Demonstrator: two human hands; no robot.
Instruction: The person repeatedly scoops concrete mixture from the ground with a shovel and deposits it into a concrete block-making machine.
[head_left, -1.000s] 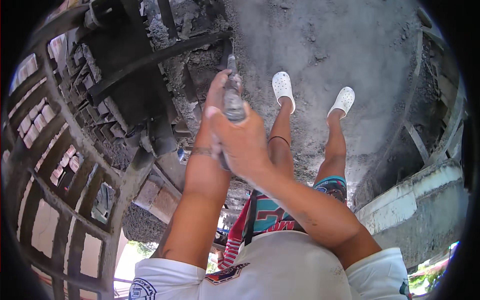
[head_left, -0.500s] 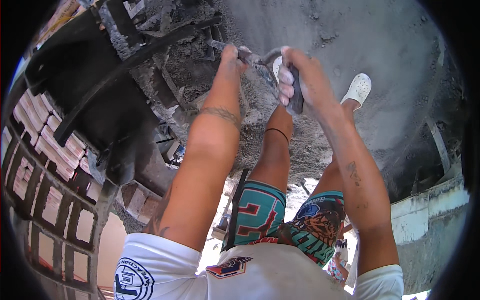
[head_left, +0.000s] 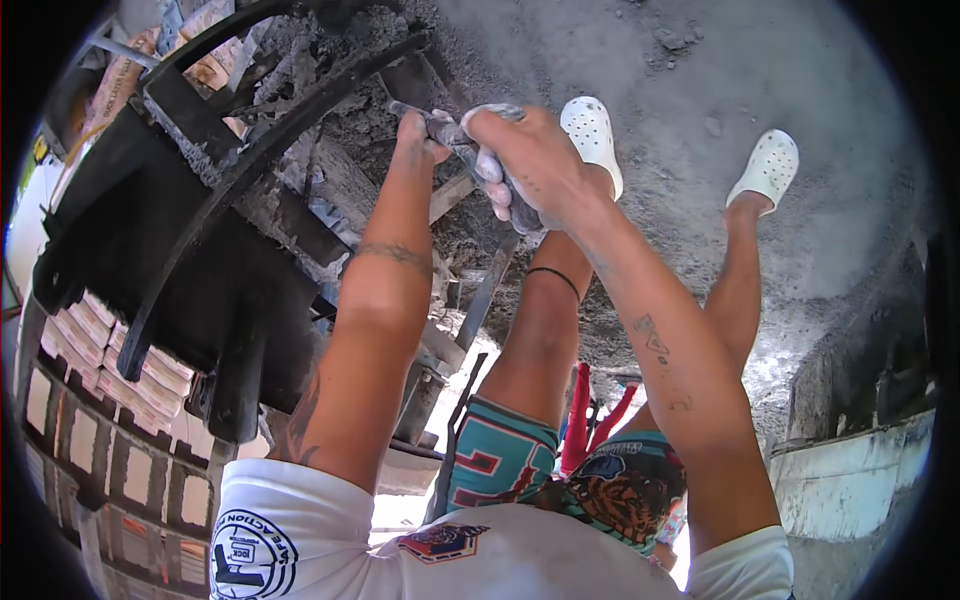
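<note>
A dusty, dark D-handled tool, which looks like a shovel (head_left: 522,212), is held out ahead of me. My right hand (head_left: 520,155) is closed around its D-shaped grip, fingers coated in pale grey dust. Farther along the shaft and to the left, my left hand (head_left: 416,135) is wrapped around it, arm nearly straight. The shaft's far end points left toward dark metal parts, and I cannot make out a blade. Close to the right hand is the white clog (head_left: 592,140) on one of my feet.
Grey powder covers the floor (head_left: 690,90). At left stands a black metal machine (head_left: 130,240) with a curved bar (head_left: 240,175); stacked sacks (head_left: 115,365) lie behind it. A low concrete wall (head_left: 840,480) is at right. Red-clothed limbs (head_left: 578,420) show behind my legs.
Both hands and the tool have shifted left in the view, the right hand coming closer to the left. My feet now show farther right. Red-clothed limbs have come into view.
</note>
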